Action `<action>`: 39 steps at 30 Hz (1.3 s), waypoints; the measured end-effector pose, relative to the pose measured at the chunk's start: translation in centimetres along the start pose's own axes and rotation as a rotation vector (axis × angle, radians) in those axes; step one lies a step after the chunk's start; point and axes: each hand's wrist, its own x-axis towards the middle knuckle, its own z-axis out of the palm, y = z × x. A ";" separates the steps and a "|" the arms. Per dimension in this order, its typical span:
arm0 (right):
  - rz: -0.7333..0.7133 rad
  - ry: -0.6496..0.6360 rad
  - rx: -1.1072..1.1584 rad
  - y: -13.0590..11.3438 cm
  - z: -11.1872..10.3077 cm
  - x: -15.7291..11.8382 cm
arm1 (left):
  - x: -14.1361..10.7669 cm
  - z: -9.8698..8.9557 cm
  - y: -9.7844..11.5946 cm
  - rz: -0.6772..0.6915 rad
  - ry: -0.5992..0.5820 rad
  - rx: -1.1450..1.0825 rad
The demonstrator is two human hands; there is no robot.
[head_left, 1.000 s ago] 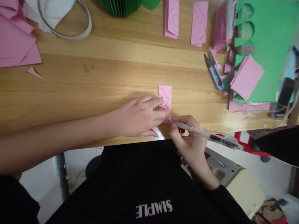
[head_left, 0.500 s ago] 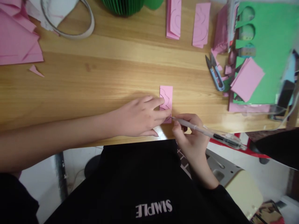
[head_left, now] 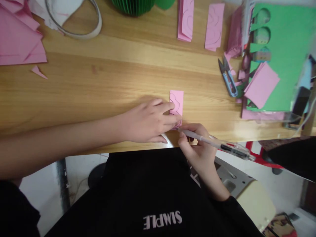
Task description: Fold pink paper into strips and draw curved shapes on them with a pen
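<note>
A narrow pink paper strip (head_left: 179, 101) with dark curved lines drawn on it lies near the table's front edge. My left hand (head_left: 153, 121) rests flat with its fingers spread, two fingertips pressing on the strip. In my right hand (head_left: 199, 144) is a clear-barrelled pen (head_left: 214, 142), gripped between thumb and fingers. The pen tip meets the strip's lower end, just below my left fingertips. Part of the strip's lower half is hidden under the left fingers.
Blue-handled thread snips (head_left: 229, 79) lie at right by paper scraps. A green sheet (head_left: 291, 59) carries stacked pink pieces (head_left: 262, 85). Other marked pink strips (head_left: 214, 26) lie at the back. At far left are pink sheets (head_left: 22, 42) and a tape roll (head_left: 97, 26).
My right hand and the pen have shifted slightly left and down, the tip moving along the strip's lower end. My left hand stays pressed on the paper.
</note>
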 end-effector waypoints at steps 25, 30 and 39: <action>-0.026 -0.024 0.043 -0.2 0.2 0.2 | 0.0 0.0 0.0 -0.022 -0.017 -0.035; 0.050 0.033 0.053 0.3 -0.1 0.2 | 0.0 0.0 0.0 -0.022 -0.049 -0.020; 0.038 0.055 0.026 0.4 -0.1 0.2 | 0.1 -0.1 0.0 -0.037 -0.064 -0.051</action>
